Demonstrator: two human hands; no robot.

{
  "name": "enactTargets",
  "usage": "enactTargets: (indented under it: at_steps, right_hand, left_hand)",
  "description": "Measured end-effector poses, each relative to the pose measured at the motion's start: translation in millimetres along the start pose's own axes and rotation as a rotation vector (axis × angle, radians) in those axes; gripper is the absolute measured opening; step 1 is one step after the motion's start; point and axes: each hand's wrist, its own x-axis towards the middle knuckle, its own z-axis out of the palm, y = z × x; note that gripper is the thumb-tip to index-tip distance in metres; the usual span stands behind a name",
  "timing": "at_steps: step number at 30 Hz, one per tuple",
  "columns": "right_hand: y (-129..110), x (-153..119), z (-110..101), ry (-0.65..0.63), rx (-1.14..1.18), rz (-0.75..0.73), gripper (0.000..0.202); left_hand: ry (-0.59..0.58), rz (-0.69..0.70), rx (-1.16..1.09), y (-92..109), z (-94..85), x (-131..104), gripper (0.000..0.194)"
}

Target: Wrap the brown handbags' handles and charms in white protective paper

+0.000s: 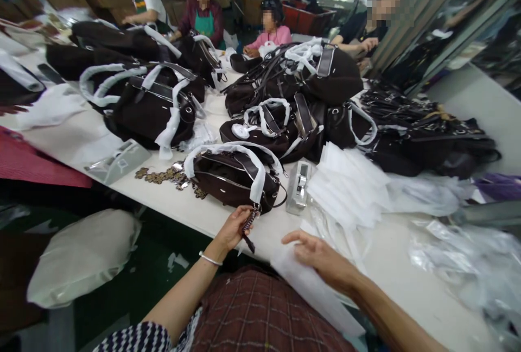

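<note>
A dark brown handbag point(223, 178) stands at the table's near edge, its raised handles wrapped in white sheeting. My left hand point(236, 227) is closed on a dark braided strap point(248, 224) that hangs at the bag's front right corner by a metal ring. To the right, my right hand point(319, 257) has its index finger stretched to the left. A thin white wrapping sheet point(313, 289) hangs from under that hand past the table edge, seemingly pinched between the fingers, though the thumb's grip is partly hidden.
Beside the bag stands a tape dispenser point(299, 189), with a stack of white sheets point(350, 178) to its right. Bronze-coloured metal tags point(163, 175) lie left of it. A second dispenser point(118, 162) is farther left. More brown bags point(150, 105) fill the table's back; several people sit beyond.
</note>
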Motion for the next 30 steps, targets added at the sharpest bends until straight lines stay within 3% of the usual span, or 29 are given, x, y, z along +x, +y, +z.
enactTargets:
  at_steps: [3,5,8,11,15,19,23,26,30]
  right_hand:
    - [21.8,-6.8,34.1,-0.324,0.188,-0.014,0.095]
    - [23.8,-22.4,36.5,-0.403,0.084,0.02,0.11]
    - [18.1,-52.9,28.4,-0.363,-0.204,0.17,0.118]
    - [16.7,-79.2,34.4,-0.285,-0.299,0.249,0.121]
    - [27.1,-85.8,64.4,0.049,-0.143,0.309,0.083]
    - [40.0,-49.9,66.5,0.341,0.193,0.225,0.053]
    - [52.1,15.4,36.6,0.545,0.063,0.184,0.041]
    - [59.5,70.8,28.7,0.567,0.011,0.12,0.038]
    - [58.0,126.0,46.8,0.521,0.326,-0.042,0.04]
  left_hand:
    - [0.001,-0.009,0.079,6.5,2.1,-1.8,0.043]
    - [-0.042,-0.012,0.136,13.0,3.0,-6.6,0.045]
    - [-0.173,-0.016,0.191,23.9,1.6,-16.5,0.056]
    - [-0.281,-0.02,0.289,32.7,-1.8,-22.8,0.052]
    - [-0.299,0.011,0.402,35.7,-5.8,-20.1,0.046]
    - [-0.233,0.053,0.48,34.9,-8.2,-14.9,0.043]
    - [-0.239,0.089,0.465,41.5,-10.6,-17.4,0.042]
    - [-0.257,0.03,0.43,48.8,-12.0,-21.2,0.042]
    - [-0.176,0.02,0.463,53.3,-13.4,-23.5,0.04]
